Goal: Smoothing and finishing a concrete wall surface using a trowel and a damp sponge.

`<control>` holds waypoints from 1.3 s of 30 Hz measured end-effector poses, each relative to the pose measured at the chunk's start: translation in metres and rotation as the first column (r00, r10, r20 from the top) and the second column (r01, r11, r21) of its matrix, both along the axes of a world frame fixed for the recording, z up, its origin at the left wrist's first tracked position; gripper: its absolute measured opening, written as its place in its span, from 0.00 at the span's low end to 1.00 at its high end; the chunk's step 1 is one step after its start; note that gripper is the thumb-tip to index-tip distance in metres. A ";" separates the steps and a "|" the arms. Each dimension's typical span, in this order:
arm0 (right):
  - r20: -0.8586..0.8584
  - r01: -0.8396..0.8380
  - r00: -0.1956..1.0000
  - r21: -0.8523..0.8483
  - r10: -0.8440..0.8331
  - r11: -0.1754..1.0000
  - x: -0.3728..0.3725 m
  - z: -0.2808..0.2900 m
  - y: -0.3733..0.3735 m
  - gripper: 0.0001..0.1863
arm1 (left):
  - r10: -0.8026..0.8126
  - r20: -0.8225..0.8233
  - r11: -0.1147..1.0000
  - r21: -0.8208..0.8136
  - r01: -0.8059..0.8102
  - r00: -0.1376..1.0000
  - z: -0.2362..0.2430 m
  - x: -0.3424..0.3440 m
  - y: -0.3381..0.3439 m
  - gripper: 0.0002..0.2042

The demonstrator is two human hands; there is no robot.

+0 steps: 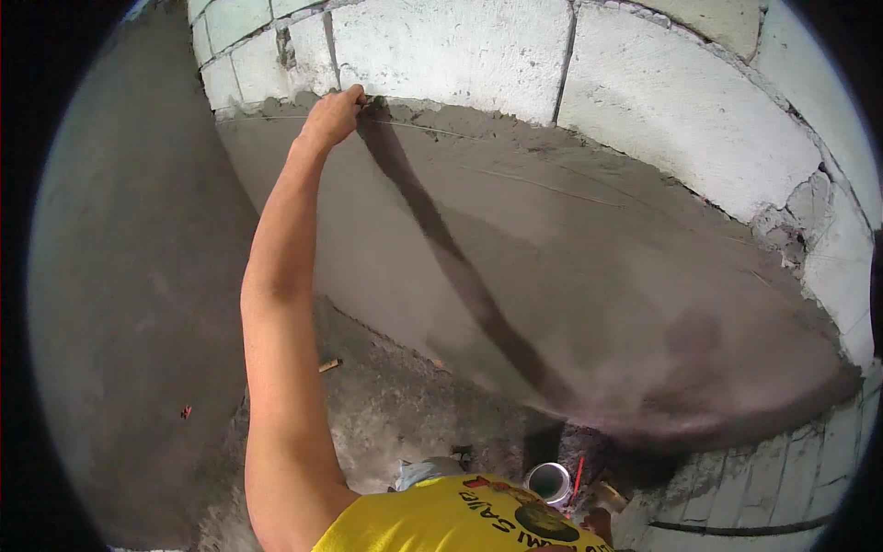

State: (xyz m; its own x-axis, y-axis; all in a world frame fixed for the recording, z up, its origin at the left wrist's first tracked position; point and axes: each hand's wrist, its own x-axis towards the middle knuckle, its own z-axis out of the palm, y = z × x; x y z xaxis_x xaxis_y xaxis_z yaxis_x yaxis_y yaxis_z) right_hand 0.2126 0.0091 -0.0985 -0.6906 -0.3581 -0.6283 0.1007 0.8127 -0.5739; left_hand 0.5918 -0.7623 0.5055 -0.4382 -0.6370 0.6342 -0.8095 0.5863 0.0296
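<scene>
My left arm reaches up along the grey plastered band, with my left hand (342,112) closed at its top edge, where the plaster (570,258) meets white blocks (441,51). Whatever those fingers hold is too small or hidden to make out. A thin line (414,126) runs across the plaster beside the hand. My arm's long shadow falls down the band. A bit of skin, apparently my right hand (598,523), shows at the lower right behind my yellow shirt, its fingers hidden.
A grey rendered surface (129,276) runs down the left side. Below are rough concrete, a short wooden piece (330,365), a pale bucket (549,482) with a red stick (579,478) beside it, and a grooved block wall (782,474) at the lower right.
</scene>
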 end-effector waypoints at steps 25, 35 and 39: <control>-0.105 -0.202 0.974 0.015 0.202 0.979 -0.012 -0.033 -0.060 0.13 | -0.276 0.031 0.873 -0.409 0.264 0.961 -0.033 0.014 -0.023 0.10; -0.285 -0.385 0.897 -0.132 0.337 0.913 -0.019 -0.102 0.020 0.13 | -0.353 -0.261 0.908 -0.328 0.261 0.899 -0.040 0.013 -0.010 0.15; -0.462 -0.623 0.528 0.359 0.712 0.695 -0.002 -0.086 0.045 0.12 | -0.284 -0.235 0.871 -0.469 0.148 0.929 -0.052 0.015 -0.012 0.16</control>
